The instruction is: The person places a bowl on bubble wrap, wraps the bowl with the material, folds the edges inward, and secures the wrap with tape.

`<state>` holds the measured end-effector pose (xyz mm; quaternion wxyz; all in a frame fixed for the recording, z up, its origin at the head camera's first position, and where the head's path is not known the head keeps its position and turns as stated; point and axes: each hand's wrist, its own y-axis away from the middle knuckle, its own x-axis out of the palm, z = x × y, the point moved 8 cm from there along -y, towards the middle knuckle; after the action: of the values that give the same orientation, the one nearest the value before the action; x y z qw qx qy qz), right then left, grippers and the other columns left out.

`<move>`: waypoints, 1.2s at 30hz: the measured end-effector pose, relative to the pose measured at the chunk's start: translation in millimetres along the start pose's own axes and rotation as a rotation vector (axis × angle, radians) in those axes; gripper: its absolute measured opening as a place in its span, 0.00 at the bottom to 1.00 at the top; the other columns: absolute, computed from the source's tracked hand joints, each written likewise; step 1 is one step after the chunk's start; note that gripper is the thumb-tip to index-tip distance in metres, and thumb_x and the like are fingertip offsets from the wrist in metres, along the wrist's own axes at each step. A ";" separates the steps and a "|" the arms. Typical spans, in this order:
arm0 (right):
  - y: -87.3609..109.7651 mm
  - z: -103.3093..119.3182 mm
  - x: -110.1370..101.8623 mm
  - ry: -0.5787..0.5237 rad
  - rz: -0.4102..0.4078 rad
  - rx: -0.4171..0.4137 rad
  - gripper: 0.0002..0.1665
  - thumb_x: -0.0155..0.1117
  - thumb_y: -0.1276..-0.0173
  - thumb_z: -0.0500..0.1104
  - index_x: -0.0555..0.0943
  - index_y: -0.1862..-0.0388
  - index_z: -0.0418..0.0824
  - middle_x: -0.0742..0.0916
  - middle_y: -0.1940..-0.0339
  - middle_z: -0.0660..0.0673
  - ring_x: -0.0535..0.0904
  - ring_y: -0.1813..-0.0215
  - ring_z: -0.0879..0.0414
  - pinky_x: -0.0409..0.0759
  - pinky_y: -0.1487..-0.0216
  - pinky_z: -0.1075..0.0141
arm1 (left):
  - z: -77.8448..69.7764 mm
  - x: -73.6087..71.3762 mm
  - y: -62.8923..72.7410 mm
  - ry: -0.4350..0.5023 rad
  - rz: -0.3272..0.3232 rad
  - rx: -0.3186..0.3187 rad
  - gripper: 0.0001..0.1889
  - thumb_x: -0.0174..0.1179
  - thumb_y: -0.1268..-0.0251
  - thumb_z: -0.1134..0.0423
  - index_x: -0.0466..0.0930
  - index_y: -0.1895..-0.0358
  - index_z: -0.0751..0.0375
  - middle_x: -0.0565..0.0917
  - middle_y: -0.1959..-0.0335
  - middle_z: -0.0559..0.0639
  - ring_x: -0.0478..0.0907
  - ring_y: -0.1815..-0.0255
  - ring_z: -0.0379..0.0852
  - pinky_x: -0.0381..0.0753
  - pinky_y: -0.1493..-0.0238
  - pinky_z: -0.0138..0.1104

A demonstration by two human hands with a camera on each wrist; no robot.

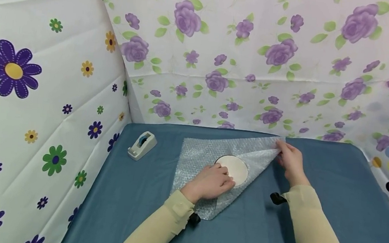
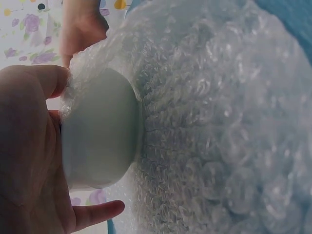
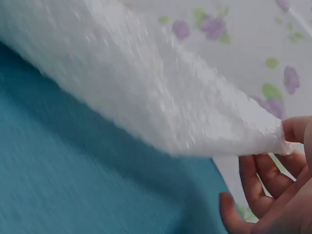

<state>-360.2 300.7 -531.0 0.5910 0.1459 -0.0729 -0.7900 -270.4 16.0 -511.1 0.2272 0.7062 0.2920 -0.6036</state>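
Note:
A white bowl [image 1: 237, 168] with a thin dark rim stands upright on a sheet of bubble wrap [image 1: 195, 153]. My left hand [image 1: 209, 181] holds the bowl by its near rim, fingers curled over into it. In the left wrist view the thumb presses by the wrap at the bowl's side, and the little finger sticks out straight below. My right hand [image 1: 290, 162] pinches the far right corner of the wrap between thumb and fingertips. That side is lifted off the table and folded up against the bowl, as the right wrist view shows.
A white tape dispenser [image 1: 143, 145] with a blue roll sits at the table's back left. The table [image 1: 336, 182] has a blue cloth. Flower-printed sheets [image 1: 200, 59] hang behind it and on the left. A dark wrist device [image 1: 277, 198] juts from the right sleeve.

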 end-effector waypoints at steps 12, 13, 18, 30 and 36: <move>61.8 23.2 15.5 -0.050 -0.117 -0.276 0.29 0.60 0.16 0.57 0.84 0.30 0.39 0.87 0.48 0.55 0.79 0.44 0.63 0.79 0.46 0.69 | 0.0 0.9 -1.2 -0.005 -0.016 -0.006 0.25 0.40 0.09 0.44 0.91 0.41 0.42 0.83 0.50 0.43 0.72 0.55 0.43 0.75 0.60 0.36; 67.3 25.6 18.5 -0.022 -0.122 -0.301 0.29 0.61 0.16 0.57 0.84 0.30 0.38 0.88 0.46 0.53 0.80 0.44 0.62 0.79 0.47 0.70 | 0.1 1.3 -1.1 -0.002 -0.016 -0.008 0.25 0.41 0.09 0.44 0.91 0.41 0.42 0.83 0.50 0.43 0.72 0.54 0.43 0.76 0.60 0.36; 92.8 33.2 33.3 0.110 -0.118 -0.398 0.29 0.63 0.17 0.58 0.86 0.32 0.39 0.89 0.37 0.43 0.82 0.35 0.56 0.77 0.43 0.73 | -0.3 1.6 -1.4 0.010 -0.018 -0.004 0.25 0.40 0.09 0.44 0.91 0.40 0.42 0.83 0.49 0.43 0.73 0.53 0.44 0.76 0.59 0.37; 117.5 38.4 56.2 0.337 -0.038 -0.517 0.26 0.62 0.16 0.56 0.88 0.35 0.39 0.90 0.41 0.38 0.87 0.42 0.45 0.77 0.56 0.78 | -1.6 0.4 -2.5 -0.003 -0.014 0.002 0.25 0.40 0.09 0.44 0.90 0.40 0.43 0.83 0.48 0.44 0.75 0.52 0.44 0.80 0.56 0.40; 126.7 43.7 67.8 0.443 0.009 -0.575 0.23 0.62 0.15 0.54 0.90 0.37 0.40 0.92 0.45 0.40 0.88 0.49 0.47 0.83 0.57 0.64 | -1.8 -0.8 -3.0 -0.004 -0.017 0.003 0.25 0.41 0.09 0.44 0.90 0.40 0.44 0.84 0.47 0.45 0.75 0.52 0.45 0.80 0.56 0.40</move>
<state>-276.0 196.6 -463.0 0.6126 0.1409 0.2815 -0.7250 -271.2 19.3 -509.8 0.2214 0.7027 0.2966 -0.6076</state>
